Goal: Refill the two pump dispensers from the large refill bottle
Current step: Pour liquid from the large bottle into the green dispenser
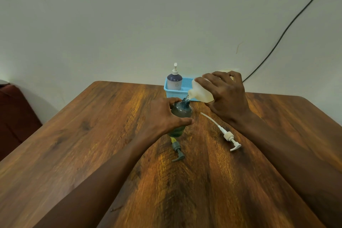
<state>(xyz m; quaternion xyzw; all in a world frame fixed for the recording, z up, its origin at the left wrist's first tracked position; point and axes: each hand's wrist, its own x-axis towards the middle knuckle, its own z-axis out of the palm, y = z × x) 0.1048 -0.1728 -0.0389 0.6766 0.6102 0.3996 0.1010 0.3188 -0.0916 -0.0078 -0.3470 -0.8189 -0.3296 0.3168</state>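
My left hand (pixel 162 114) grips a dark translucent dispenser bottle (pixel 181 112) standing upright on the wooden table (pixel 92 135), its neck uncapped. My right hand (pixel 224 96) holds the pale refill bottle (pixel 200 93) tilted, its mouth just over the dispenser's neck, with clear liquid running in. A grey pump head (pixel 178 152) lies on the table in front of the dispenser. A white pump head with its long tube (pixel 224 133) lies to the right. A second dispenser (pixel 174 79), purple and white with its pump on, stands in a blue basket (pixel 186 87) at the table's far edge.
A pale wall rises behind the table, with a black cable (pixel 288 27) running down it at the right. A dark red seat (pixel 14 114) sits off the table's left side. A small dark scrap (pixel 116 208) lies near the front.
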